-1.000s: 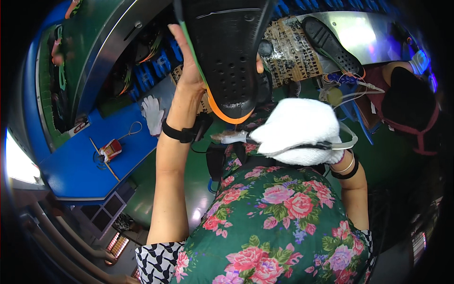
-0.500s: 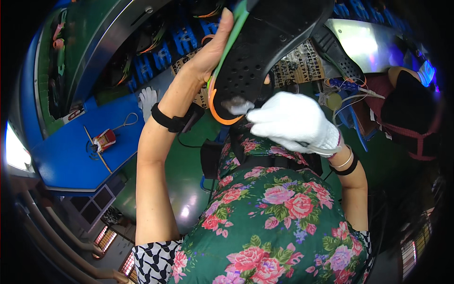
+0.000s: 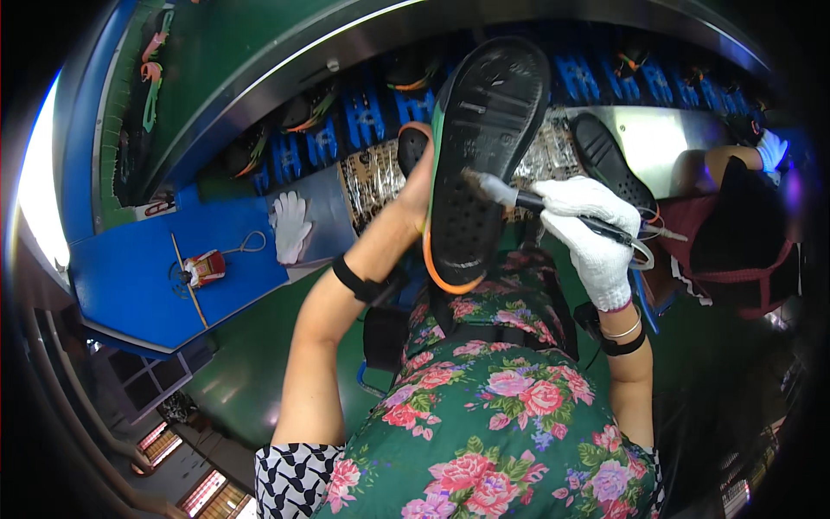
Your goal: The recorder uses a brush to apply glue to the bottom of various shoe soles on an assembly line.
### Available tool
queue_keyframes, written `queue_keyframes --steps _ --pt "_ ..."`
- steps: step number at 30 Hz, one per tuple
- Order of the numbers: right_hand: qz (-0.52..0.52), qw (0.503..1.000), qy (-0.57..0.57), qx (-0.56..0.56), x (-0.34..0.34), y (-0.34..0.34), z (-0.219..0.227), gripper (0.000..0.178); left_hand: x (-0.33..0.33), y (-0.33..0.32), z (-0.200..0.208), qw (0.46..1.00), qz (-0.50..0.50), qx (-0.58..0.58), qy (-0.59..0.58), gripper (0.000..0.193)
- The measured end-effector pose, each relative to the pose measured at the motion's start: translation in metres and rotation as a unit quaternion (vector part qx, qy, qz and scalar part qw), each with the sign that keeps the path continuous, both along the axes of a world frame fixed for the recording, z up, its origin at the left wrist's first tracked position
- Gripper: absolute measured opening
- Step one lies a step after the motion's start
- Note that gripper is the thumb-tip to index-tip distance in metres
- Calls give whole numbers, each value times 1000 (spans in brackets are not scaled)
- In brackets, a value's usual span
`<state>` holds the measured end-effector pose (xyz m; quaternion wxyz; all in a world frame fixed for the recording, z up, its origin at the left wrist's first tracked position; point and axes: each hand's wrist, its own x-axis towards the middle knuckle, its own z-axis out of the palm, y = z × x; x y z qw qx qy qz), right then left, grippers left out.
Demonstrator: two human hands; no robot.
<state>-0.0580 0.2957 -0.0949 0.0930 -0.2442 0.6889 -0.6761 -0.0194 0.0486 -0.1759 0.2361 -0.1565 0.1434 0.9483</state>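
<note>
A black shoe sole (image 3: 486,117) with small holes in its forepart and heel, edged in green and orange, is held up in front of me. My bare left hand (image 3: 419,186) grips its left edge, with the fingers hidden behind it. My right hand (image 3: 592,229), in a white knitted glove, is closed round the dark handle of a brush (image 3: 519,197). A thin tube runs by the handle. The brush's pale bristles touch the sole near its middle. Behind, a second black sole (image 3: 609,160) lies to the right, and part of another sole (image 3: 413,149) shows at the left.
Blue racks (image 3: 363,117) carrying soles line the far side. A tape-covered cardboard sheet (image 3: 367,177) lies on the bench. At left, a blue table (image 3: 130,277) holds a red container (image 3: 207,270) with a stick, beside a white glove (image 3: 290,227). A co-worker's gloved hand (image 3: 771,151) is at right.
The sole has moved away from me and stands more upright in view. My right hand has moved right and up, and the brush has gone from the near end to the sole's middle.
</note>
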Motion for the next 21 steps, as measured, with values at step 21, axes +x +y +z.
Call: queue_keyframes --steps 21 --pt "-41 969 242 37 6 1 36 18 54 29 49 955 127 267 12 90"
